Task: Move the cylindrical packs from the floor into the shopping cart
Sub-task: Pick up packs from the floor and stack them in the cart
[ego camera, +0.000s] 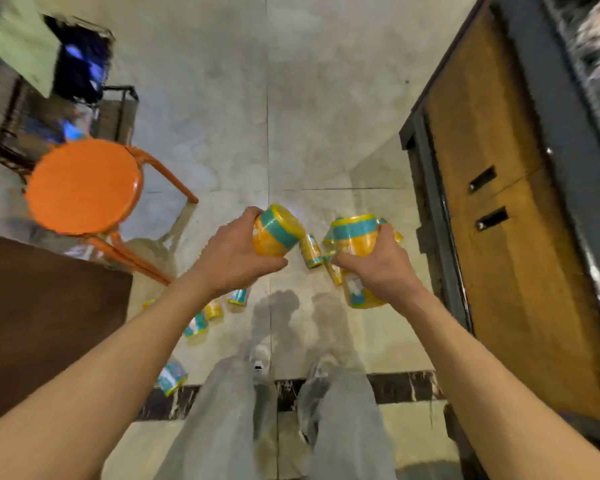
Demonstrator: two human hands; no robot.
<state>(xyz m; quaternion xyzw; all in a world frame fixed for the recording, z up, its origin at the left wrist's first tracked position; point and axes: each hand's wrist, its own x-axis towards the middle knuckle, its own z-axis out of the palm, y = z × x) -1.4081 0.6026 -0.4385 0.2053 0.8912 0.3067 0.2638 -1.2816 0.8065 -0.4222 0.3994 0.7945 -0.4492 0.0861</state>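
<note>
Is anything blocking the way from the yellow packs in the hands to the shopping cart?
Cannot tell: no cart clearly shows. The left hand grips one pack, the right hand another pack. An orange stool stands to the left.

Packs point(311, 251) lie scattered on the floor point(326, 98) ahead of the feet; stool point(84, 185) far left, cabinet point(499, 202) right.

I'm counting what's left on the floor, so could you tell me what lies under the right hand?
The right hand grips a yellow-and-teal pack. Beneath it, several more packs lie on the floor. The hand and wrist cover part of that cluster, so its count is unclear.
</note>
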